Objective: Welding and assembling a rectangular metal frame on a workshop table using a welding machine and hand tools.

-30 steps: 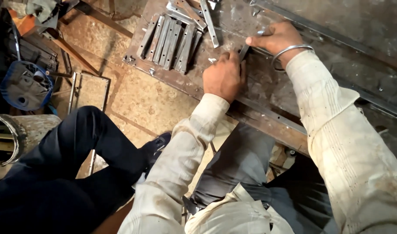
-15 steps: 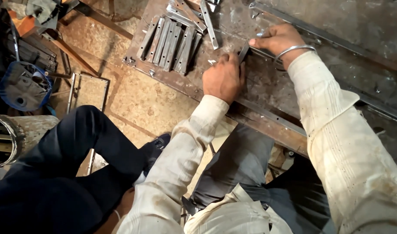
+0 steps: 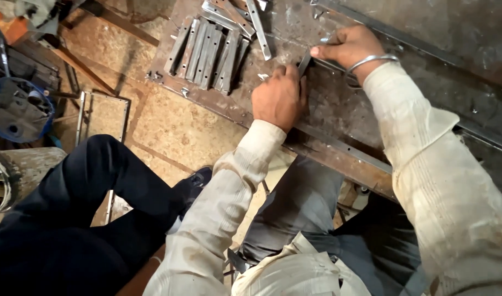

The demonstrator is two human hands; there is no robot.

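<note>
Rusty pitted steel worktable (image 3: 338, 109) over tan stone floor, left hand (image 3: 278, 98) curled flat beside a thin grey metal strip (image 3: 304, 61), right hand (image 3: 349, 46) pinching its top, cut bars (image 3: 207, 49) stacked nearby.

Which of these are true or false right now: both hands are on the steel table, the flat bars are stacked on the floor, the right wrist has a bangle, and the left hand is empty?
1. Both hands rest on the rusty steel table. True: the left hand and right hand are both on it.
2. The bundle of flat steel bars lies on the floor. False: it lies on the table, left of the hands.
3. The right wrist wears a metal bangle. True.
4. The left hand is empty. False: a small dark metal piece sits between the two hands, both touching it.
5. The sleeves are dark blue. False: they are pale and stained.
</note>
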